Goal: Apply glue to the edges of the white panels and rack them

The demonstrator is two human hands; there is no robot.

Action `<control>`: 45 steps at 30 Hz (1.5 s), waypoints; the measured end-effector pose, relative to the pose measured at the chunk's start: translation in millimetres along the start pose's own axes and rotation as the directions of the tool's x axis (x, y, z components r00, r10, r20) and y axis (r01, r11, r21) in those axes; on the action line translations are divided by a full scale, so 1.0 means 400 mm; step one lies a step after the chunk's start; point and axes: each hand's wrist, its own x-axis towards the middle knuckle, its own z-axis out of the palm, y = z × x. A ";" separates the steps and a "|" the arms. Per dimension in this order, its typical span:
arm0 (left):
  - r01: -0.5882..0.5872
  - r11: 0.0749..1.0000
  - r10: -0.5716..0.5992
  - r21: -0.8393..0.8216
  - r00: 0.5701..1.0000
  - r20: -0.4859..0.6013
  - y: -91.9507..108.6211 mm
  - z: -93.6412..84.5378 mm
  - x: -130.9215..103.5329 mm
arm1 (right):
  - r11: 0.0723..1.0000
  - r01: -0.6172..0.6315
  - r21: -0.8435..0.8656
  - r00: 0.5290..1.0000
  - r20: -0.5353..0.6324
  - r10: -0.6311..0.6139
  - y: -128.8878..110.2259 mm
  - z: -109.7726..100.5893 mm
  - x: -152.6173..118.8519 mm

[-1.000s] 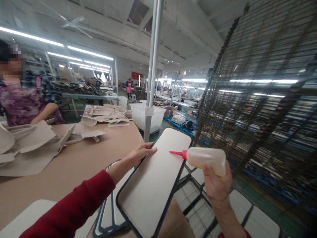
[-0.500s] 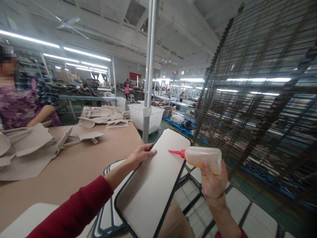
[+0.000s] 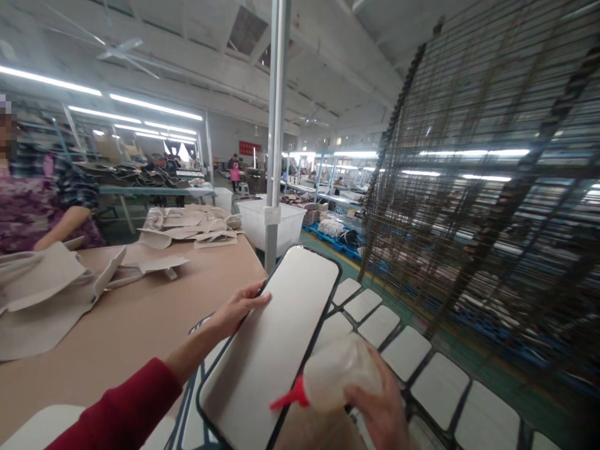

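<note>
My left hand (image 3: 242,306) grips the left edge of a long white panel (image 3: 276,319) with a dark rim and rounded corners, its thumb on the white face. My right hand (image 3: 382,400) is closed around a translucent squeeze bottle (image 3: 340,372), blurred by motion. The bottle's red nozzle (image 3: 288,397) points left over the lower part of the panel. Beneath the panel lie more dark-rimmed panels (image 3: 191,400), stacked at the table's edge.
Beige cut pieces (image 3: 42,287) lie on the brown table (image 3: 140,300), beside a person in a plaid sleeve (image 3: 75,184). A metal pole (image 3: 272,156) and white bin (image 3: 290,222) stand ahead. Rows of white panels (image 3: 440,387) and a tall wire rack (image 3: 469,156) are to the right.
My right hand and the bottle have moved down and left, from the panel's upper right to its lower part. My left hand and the panel have shifted slightly left in view.
</note>
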 end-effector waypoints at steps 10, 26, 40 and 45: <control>0.082 0.981 -0.114 0.178 0.978 0.176 0.021 -0.068 -0.088 | 0.922 0.243 0.300 0.907 -0.408 -0.106 -0.221 -0.088 0.124; 0.083 0.921 -0.229 0.380 0.906 0.357 0.100 -0.035 -0.129 | 0.995 0.095 0.001 0.985 0.148 -0.094 -0.298 -0.037 0.207; 0.111 0.925 -0.252 0.363 0.895 0.368 0.100 -0.040 -0.131 | 0.997 0.081 0.000 0.980 0.185 -0.079 -0.287 -0.072 0.210; 0.133 0.931 -0.261 0.340 0.893 0.366 0.098 -0.044 -0.131 | 0.998 0.058 -0.039 0.982 0.180 -0.050 -0.305 -0.049 0.204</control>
